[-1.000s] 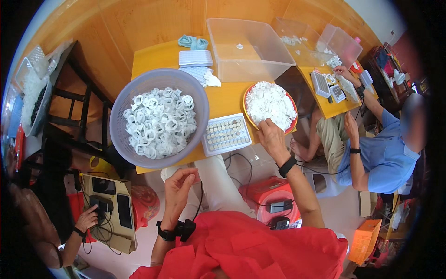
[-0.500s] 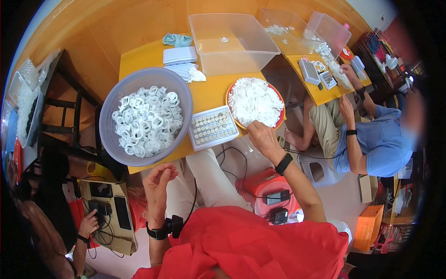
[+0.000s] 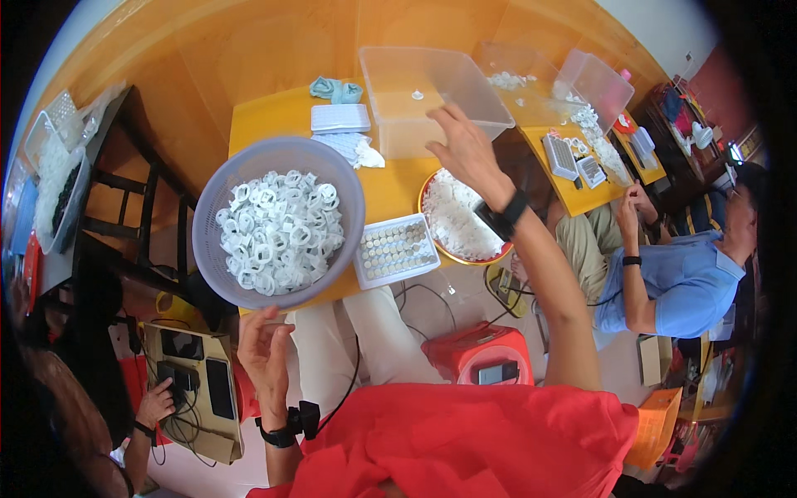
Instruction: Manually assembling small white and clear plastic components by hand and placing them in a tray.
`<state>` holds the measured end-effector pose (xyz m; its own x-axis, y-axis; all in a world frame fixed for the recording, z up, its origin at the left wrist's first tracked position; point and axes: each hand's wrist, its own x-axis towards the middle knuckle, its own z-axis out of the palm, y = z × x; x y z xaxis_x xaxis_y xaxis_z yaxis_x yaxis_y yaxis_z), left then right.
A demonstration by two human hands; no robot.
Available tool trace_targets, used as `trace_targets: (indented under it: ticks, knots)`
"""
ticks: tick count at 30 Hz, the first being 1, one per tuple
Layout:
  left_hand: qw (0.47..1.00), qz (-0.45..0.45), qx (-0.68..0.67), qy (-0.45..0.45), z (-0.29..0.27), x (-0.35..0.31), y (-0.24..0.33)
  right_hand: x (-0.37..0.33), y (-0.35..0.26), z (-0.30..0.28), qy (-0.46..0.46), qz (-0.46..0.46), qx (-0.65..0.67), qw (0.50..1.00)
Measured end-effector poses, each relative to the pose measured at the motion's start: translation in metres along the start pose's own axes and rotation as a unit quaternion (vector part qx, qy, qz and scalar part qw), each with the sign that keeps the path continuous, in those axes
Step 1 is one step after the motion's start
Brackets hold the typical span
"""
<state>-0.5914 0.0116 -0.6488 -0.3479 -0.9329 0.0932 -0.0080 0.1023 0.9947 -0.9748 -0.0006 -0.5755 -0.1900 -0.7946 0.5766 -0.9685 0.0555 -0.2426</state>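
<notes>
My right hand reaches up past the near wall of a clear plastic bin, its fingers apart and nothing visible in them. Inside the bin lies one small white piece. Below that wrist sits a round red-rimmed basket heaped with small white parts, partly covered by my hand and arm. My left hand hovers just off the table's front edge with loosely spread, empty fingers. Nearest to it stands a grey-purple basket of white ring-shaped plastic parts. Beside this basket is a white tray of small round metallic pieces.
Stacked white trays and a teal cloth lie at the back of the yellow table. On the right, a person in a blue shirt works at another table. A co-worker's hand touches devices on cardboard at left.
My right hand has moved from the red-rimmed basket up and away to the clear bin, and its fingers have spread. My left hand has shifted slightly lower and its fingers have loosened.
</notes>
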Motion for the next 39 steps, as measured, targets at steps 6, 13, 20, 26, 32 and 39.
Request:
trace_targets:
  ticks: [6, 13, 20, 26, 32, 39]
  knots:
    - [0.987, 0.059, 0.142, -0.045, 0.01, 0.007, 0.007, 0.04, 0.013, 0.056, -0.123, 0.111, -0.057, 0.985]
    - [0.974, 0.079, 0.198, -0.07, 0.007, 0.015, 0.007, 0.035, 0.026, 0.07, -0.132, 0.109, -0.032, 0.985]
    - [0.976, 0.082, 0.191, -0.056, 0.004, 0.014, 0.008, 0.01, 0.012, 0.047, -0.126, 0.076, 0.012, 0.989]
    - [0.982, 0.07, 0.164, -0.066, 0.004, 0.015, 0.008, -0.002, 0.012, 0.037, -0.098, 0.047, -0.005, 0.994]
    - [0.984, 0.071, 0.15, -0.06, 0.003, 0.017, 0.006, -0.005, -0.064, 0.026, -0.072, 0.075, 0.115, 0.988]
    - [0.983, 0.078, 0.155, -0.056, 0.0, 0.018, 0.006, -0.034, -0.133, 0.083, -0.223, -0.098, 0.176, 0.954]
